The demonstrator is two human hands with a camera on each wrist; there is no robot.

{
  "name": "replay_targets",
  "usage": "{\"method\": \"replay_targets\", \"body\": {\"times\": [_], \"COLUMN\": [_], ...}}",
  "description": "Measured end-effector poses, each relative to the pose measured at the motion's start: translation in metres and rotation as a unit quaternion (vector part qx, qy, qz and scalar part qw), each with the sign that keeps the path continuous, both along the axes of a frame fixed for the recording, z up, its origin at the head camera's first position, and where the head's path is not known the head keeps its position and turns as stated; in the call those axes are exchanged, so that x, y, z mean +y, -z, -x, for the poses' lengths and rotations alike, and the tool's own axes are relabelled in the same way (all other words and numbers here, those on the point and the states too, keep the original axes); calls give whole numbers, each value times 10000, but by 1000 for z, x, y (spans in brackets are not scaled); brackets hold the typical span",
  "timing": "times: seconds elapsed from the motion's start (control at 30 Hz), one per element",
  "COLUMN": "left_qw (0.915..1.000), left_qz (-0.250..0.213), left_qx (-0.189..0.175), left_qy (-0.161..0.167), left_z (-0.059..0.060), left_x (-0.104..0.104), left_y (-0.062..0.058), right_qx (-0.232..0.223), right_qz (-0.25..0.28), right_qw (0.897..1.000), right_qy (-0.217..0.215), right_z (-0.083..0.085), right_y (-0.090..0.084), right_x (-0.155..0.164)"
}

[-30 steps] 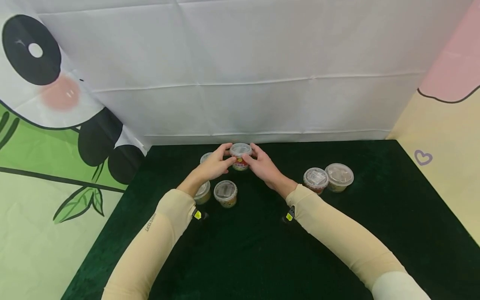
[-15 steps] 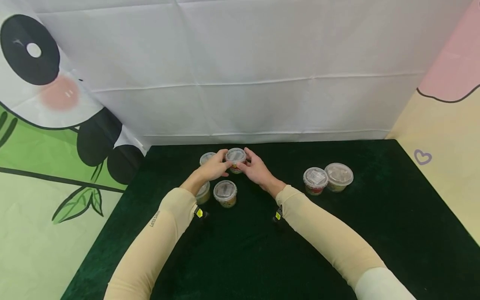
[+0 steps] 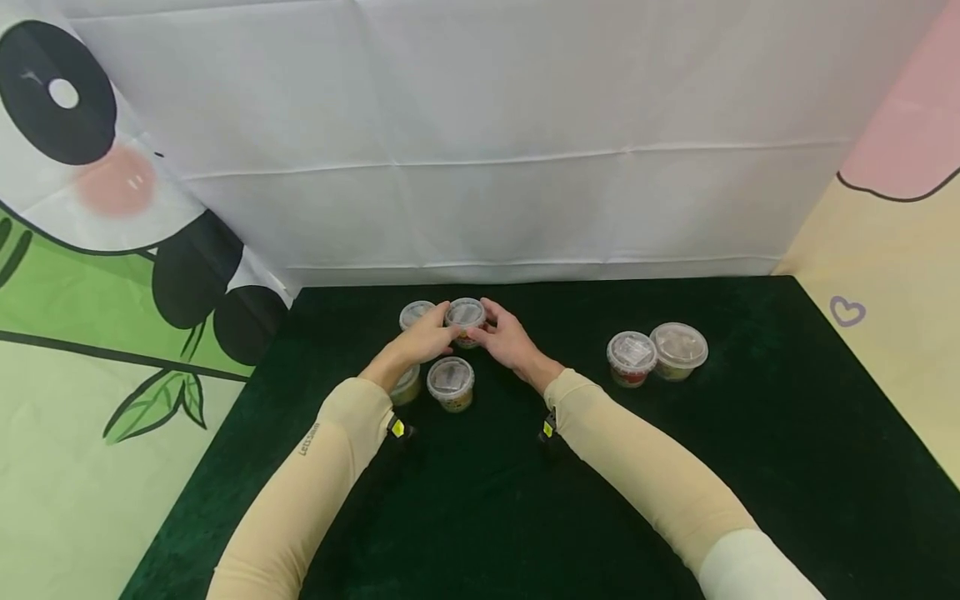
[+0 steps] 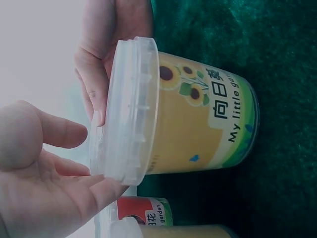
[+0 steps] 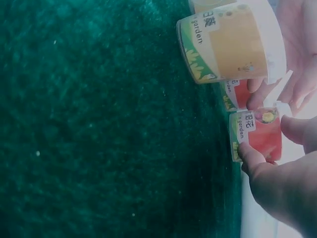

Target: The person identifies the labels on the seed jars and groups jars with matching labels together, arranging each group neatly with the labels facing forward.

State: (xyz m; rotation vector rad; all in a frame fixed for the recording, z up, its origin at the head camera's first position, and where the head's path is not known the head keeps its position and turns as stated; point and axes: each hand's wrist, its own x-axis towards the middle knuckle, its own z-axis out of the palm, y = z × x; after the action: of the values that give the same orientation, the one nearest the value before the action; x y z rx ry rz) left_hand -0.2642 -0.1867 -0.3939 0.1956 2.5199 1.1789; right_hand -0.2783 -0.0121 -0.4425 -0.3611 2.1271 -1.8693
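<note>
Cup (image 3: pixel 465 321) shifted left – red label, wrist cam only

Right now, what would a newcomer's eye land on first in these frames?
Both hands, left hand and right hand, meet at the far middle of the dark green cloth, fingers curled around one small lidded tub. Three similar tubs crowd around the left hand, and a separate pair sits off to the right. A cartoon panda backdrop fills the left edge.

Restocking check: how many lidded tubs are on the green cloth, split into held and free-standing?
Held tub: 1
Free tubs beside it: 3
Free tubs at the right: 2
Total: 6
</note>
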Motion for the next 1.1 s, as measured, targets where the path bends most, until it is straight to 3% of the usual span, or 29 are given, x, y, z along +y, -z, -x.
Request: {"method": "replay_targets", "body": {"times": [0.3,0.5,0.77,1.1], "left_qw": [9996,9954,9904,9914], "left_qz": [204,777,1050,961], "left_qx": [85,287,492,613], "left_qy": [149,479,750,647], "left_z": [0,1,1,-1], "left_x": [-4,-6,-8,-7], "left_y": [6,0,-2,0], "right_qx": [-190,-277,-752,-624], "right_qz": [-2,-54,47,-107], "right_qw": [9998,9996,9970,9976], "right_qy": [-100,-77,156,286], "right_z": [3,4,1,-1], "right_y": [7,5,1,3], "right_x": [-1,0,-5,-7]}}
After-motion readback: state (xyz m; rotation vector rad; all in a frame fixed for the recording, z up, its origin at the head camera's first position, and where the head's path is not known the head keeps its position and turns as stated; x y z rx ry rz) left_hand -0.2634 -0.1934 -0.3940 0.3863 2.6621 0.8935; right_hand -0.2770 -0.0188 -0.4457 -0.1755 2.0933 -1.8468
